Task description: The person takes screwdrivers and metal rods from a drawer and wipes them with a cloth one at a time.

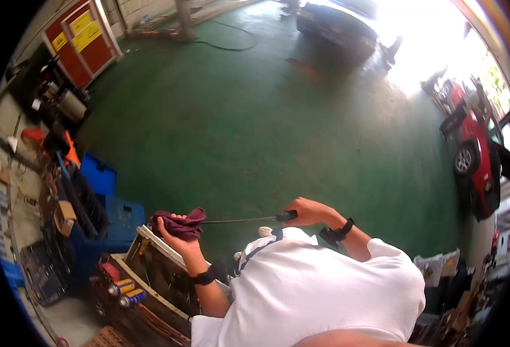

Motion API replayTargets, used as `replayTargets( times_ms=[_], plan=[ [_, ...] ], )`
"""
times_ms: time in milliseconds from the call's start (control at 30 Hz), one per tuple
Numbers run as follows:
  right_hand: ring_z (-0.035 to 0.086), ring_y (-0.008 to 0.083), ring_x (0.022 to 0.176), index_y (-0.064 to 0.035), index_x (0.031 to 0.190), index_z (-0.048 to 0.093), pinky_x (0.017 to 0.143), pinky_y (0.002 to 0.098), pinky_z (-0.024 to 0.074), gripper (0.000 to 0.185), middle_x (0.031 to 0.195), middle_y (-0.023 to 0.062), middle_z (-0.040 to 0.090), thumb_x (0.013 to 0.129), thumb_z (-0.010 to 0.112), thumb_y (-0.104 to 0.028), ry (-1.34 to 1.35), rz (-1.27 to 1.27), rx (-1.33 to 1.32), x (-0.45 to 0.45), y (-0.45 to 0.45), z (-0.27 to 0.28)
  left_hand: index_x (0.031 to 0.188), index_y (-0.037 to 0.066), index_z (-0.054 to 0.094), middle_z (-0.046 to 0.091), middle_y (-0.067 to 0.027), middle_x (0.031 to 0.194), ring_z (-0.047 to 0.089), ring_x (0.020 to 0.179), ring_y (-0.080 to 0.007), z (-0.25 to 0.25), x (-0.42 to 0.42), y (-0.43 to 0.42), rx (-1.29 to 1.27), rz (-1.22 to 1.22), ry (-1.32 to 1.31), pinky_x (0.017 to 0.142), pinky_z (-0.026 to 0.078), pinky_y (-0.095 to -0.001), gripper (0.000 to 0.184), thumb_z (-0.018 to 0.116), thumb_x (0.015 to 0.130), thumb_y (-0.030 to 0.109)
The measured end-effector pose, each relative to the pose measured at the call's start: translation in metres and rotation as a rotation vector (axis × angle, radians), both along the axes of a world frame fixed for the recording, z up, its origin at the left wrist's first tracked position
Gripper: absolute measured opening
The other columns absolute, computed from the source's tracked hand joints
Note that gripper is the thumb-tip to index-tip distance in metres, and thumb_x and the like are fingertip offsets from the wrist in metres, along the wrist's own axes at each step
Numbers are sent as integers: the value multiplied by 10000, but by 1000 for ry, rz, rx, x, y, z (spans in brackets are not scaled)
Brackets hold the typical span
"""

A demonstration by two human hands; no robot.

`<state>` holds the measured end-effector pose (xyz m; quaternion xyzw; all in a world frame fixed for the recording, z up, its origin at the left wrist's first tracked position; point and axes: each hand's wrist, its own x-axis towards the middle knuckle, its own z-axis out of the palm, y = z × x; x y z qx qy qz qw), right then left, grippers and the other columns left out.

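A bunched maroon cloth (190, 224) lies in my left hand (177, 236), whose fingers are wrapped round it. My right hand (306, 211) is closed on the dark handle (287, 216) of a long thin metal rod (237, 221). The rod runs level across in front of my body, and its far end goes into the cloth, where its tip is hidden. Below my left hand stands an open metal drawer or cabinet (129, 270).
Two spray cans (122, 287) rest by the cabinet at the lower left. Blue toolboxes (122, 217) stand beyond it. A red car (478, 156) is at the right, a dark car (336, 26) at the top. A cable (232, 48) lies on the green floor (255, 127).
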<state>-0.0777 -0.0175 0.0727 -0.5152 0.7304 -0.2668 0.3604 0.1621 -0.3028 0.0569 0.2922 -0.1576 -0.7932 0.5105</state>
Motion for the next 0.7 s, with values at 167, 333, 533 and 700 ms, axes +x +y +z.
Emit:
replayTargets(
  times_ms=[167,333,533,700],
  plan=[
    [528,271,541,-1,769,657,536,404,404,328,591,142,560,828,687,-322,55,-164,36,14,14,-6,854,67,533,545,-41,779,544,727,-174,13,-36,14,-17,-164,96,742,483,-316,383,635,908,432],
    [509,251,544,-1,794,659,539,388,396,321,613,131,564,829,695,-318,-19,-393,-3,31,52,-3,913,68,555,576,-48,828,568,774,-168,7,-83,17,-21,-431,175,776,495,-318,374,598,927,439],
    [507,146,562,-9,841,673,529,332,403,332,619,38,548,854,706,-339,-240,-592,25,59,94,-15,928,61,562,595,-59,852,575,795,-187,12,-147,46,76,-673,270,781,486,-317,397,618,908,454],
    [496,93,568,-27,871,676,524,278,403,304,646,-32,543,865,721,-327,-616,-751,157,69,122,-12,961,48,568,601,-72,859,572,811,-208,35,-180,59,-11,-792,351,795,477,-350,387,588,937,434]
  ],
)
